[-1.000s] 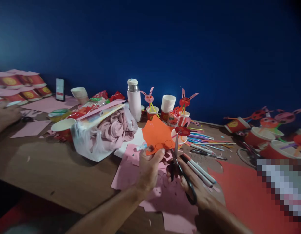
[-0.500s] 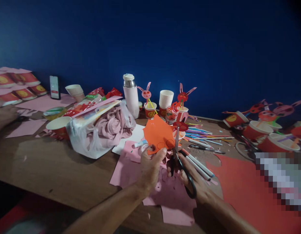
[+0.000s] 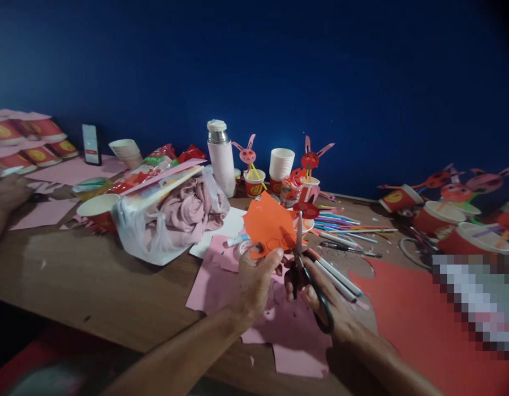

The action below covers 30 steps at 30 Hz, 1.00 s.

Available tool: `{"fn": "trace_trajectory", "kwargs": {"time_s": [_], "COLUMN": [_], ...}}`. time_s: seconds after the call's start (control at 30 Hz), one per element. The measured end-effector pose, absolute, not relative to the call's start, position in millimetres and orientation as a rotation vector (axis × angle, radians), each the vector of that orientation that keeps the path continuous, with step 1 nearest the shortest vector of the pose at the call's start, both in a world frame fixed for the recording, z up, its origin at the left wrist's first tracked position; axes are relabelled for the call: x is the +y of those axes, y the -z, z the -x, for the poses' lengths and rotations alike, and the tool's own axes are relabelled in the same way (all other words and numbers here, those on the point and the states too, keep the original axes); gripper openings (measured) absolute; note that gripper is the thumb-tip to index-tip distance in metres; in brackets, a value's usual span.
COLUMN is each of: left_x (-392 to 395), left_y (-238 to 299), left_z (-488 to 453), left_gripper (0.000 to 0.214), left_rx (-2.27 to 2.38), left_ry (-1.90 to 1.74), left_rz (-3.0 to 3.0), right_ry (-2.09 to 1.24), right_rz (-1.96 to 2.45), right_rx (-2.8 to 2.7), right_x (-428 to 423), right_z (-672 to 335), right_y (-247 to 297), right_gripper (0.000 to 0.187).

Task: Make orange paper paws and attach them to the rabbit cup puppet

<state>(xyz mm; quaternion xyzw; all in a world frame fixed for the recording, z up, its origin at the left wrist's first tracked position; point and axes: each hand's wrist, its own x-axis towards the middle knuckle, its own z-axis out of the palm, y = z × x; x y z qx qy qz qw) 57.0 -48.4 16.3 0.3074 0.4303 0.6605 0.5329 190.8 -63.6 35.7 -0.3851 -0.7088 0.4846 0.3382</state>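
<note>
An orange sheet of paper [image 3: 267,221] with circles drawn near its lower edge is pinched in my left hand [image 3: 258,278], thumb on top. Black-handled scissors [image 3: 299,242] are gripped by my right hand [image 3: 320,291], fingers through the loops. Their blades point up at the sheet's right edge. Pink paper scraps [image 3: 291,335] lie on the table under both hands. A glue stick [image 3: 238,240] rests just left of the orange sheet. Beside my right hand lie white markers [image 3: 335,278].
A plastic bag [image 3: 155,242] with pink cloth stands left, a white thermos [image 3: 220,159] behind it. Rabbit-faced paper cups [image 3: 254,184] line the back. Red paper [image 3: 427,319] lies right. Another person's hand [image 3: 3,198] shows at far left, near a phone [image 3: 90,144].
The view has shifted slightly. My hands stay nearly in place, with the scissors still at the right edge of the orange sheet.
</note>
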Motion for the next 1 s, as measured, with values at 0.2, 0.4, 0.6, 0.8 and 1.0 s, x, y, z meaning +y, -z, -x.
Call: {"fn": "trace_trajectory", "kwargs": {"time_s": [0.2, 0.4, 0.6, 0.8, 1.0], "left_x": [-50, -51, -51, -51, -51], "left_y": [-19, -20, -17, -20, -18], "left_z": [-58, -59, -58, -59, -58], "left_gripper": [0.013, 0.013, 0.011, 0.010, 0.010], "left_rx": [1.029, 1.011, 1.018, 1.001, 0.973], "left_ry": [-1.571, -1.566, -1.568, -1.561, -1.555], "left_rz": [-0.714, -0.696, -0.687, -0.682, -0.705], "right_ry": [-1.293, -1.314, -1.297, -1.306, -1.301], "right_rz": [0.998, 0.970, 0.977, 0.991, 0.978], "right_rx": [-1.811, -1.839, -1.825, -1.805, -1.791], "right_x": [-66, -64, -66, -66, -67], "right_z": [-190, -189, -191, -192, -192], "right_y": [-44, -49, -47, -47, -48], "right_gripper": [0.041, 0.040, 0.039, 0.042, 0.042]}}
